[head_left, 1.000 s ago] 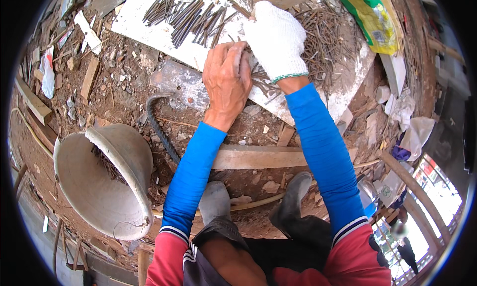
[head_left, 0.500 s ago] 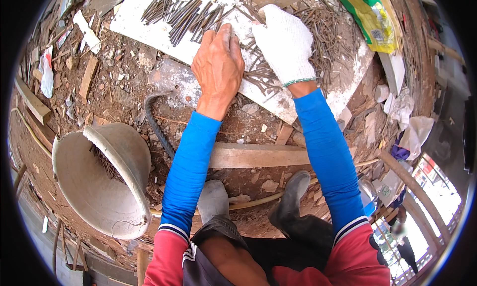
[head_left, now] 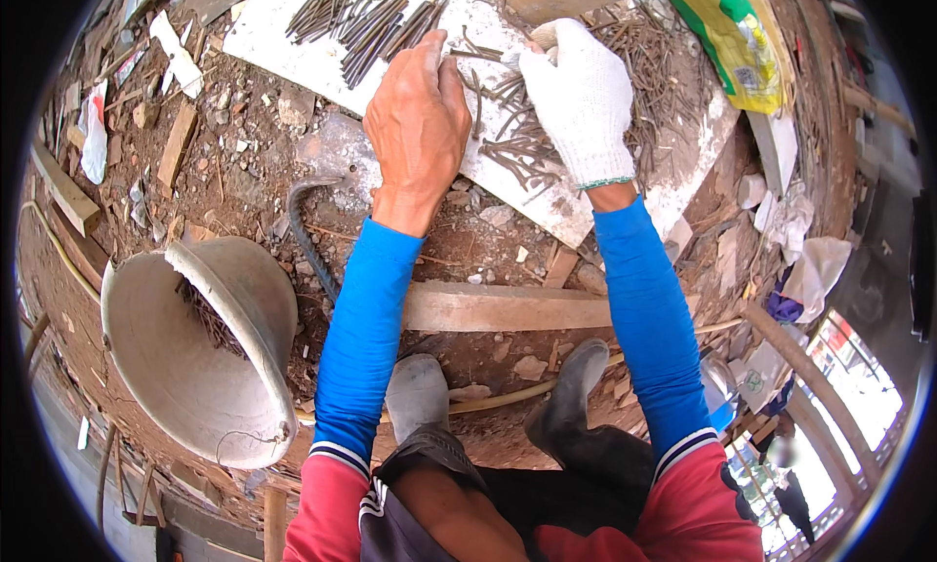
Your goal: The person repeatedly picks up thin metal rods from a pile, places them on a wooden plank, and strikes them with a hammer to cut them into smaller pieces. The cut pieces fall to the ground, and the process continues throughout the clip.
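Rusty nails (head_left: 644, 84) lie in a loose heap on a white, dirt-smeared board (head_left: 283, 50). Toward its far left, more nails (head_left: 371, 30) are laid side by side in rows. My left hand (head_left: 420, 123) is bare, its fingers curled together by the right end of these rows; what they hold, if anything, is hidden. My right hand (head_left: 583, 103), in a white knitted glove, is beside the heap with thumb and fingers pinched. A single nail (head_left: 476, 54) sticks out leftward at its fingertips, toward my left hand.
A pale, worn bucket (head_left: 176, 357) with nails inside lies tilted at the left. A bent ribbed steel bar (head_left: 310, 240) and a wooden beam (head_left: 508, 306) lie before my boots (head_left: 418, 391). A green and yellow sack (head_left: 732, 45) is at the far right. Rubble and wood scraps cover the soil.
My left hand has shifted slightly left and toward the rows, opening a gap between the hands. My gloved right hand has moved a little right and nearer to me.
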`<state>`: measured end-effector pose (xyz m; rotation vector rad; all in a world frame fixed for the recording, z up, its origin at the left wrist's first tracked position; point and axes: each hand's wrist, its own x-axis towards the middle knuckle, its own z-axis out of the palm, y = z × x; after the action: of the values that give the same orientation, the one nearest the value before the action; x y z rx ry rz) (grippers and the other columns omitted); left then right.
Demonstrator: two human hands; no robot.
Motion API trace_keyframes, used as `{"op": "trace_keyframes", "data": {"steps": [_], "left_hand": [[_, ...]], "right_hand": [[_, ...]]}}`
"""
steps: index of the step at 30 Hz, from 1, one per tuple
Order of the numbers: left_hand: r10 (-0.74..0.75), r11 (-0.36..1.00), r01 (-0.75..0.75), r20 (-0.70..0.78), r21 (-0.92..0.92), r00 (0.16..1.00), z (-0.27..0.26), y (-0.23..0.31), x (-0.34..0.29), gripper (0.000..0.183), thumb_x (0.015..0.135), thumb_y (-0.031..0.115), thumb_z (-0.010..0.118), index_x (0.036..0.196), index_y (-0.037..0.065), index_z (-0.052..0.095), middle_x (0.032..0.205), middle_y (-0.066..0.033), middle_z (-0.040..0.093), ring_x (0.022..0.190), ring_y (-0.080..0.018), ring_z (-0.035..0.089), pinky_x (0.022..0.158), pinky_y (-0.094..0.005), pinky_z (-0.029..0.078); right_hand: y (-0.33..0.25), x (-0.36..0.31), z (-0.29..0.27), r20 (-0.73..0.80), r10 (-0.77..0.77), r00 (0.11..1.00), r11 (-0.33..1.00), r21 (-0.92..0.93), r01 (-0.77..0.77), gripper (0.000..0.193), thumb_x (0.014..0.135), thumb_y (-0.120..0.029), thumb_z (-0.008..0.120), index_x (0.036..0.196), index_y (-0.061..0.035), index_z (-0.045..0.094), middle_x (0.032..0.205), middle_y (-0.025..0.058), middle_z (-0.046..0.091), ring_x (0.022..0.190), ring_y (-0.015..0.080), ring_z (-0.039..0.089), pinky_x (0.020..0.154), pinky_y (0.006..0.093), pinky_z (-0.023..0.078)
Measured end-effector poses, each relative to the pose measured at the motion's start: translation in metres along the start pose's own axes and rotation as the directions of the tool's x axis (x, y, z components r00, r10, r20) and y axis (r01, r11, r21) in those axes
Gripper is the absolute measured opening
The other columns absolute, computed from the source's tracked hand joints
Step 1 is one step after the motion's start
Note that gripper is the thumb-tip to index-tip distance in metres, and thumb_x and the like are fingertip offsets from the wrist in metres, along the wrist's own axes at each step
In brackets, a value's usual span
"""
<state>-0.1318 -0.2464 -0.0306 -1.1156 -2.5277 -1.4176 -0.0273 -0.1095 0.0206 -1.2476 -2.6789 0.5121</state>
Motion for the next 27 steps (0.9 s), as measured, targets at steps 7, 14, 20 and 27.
{"op": "trace_keyframes", "data": {"steps": [7,14,20,27], "left_hand": [[-0.070,0.996,0.069,0.030,0.057,0.997,-0.007,0.008,0.005,0.017,0.098,0.007,0.074,0.113,0.003,0.077,0.094,-0.0152,0.070,0.081,-0.0364,0.071,0.071,-0.0456,0.057],[-0.103,0.994,0.102,-0.040,-0.032,0.994,-0.012,0.004,-0.004,0.015,0.097,0.006,0.075,0.111,0.002,0.077,0.095,-0.0154,0.070,0.081,-0.0341,0.070,0.068,-0.0451,0.055],[-0.097,0.995,0.097,0.011,-0.038,0.995,-0.021,0.009,-0.018,0.014,0.096,0.004,0.076,0.110,0.002,0.077,0.092,-0.0145,0.068,0.078,-0.0338,0.069,0.065,-0.0444,0.053],[-0.109,0.938,0.102,-0.002,-0.330,0.994,-0.035,0.025,-0.008,0.022,0.100,0.001,0.074,0.121,0.003,0.078,0.099,-0.0132,0.074,0.077,-0.0215,0.067,0.066,-0.0362,0.054]], "right_hand": [[-0.009,0.011,0.012,-0.174,-0.202,0.964,0.953,0.192,0.234,0.025,0.098,-0.035,0.073,0.104,-0.0113,0.076,0.092,0.0160,0.078,0.087,0.0397,0.076,0.073,0.0513,0.059],[-0.006,0.006,0.032,-0.063,-0.268,0.961,0.961,0.055,0.272,0.026,0.095,-0.033,0.076,0.107,-0.0098,0.077,0.096,0.0156,0.078,0.088,0.0388,0.075,0.077,0.0471,0.059],[-0.010,0.011,0.028,-0.069,-0.296,0.953,0.952,0.060,0.300,0.026,0.100,-0.031,0.072,0.109,-0.0073,0.075,0.095,0.0185,0.076,0.090,0.0402,0.074,0.077,0.0481,0.059],[-0.011,-0.021,-0.027,0.141,-0.292,0.946,0.883,0.420,0.210,0.028,0.100,-0.025,0.068,0.113,-0.0007,0.073,0.100,0.0249,0.074,0.092,0.0465,0.071,0.079,0.0505,0.057]]}}
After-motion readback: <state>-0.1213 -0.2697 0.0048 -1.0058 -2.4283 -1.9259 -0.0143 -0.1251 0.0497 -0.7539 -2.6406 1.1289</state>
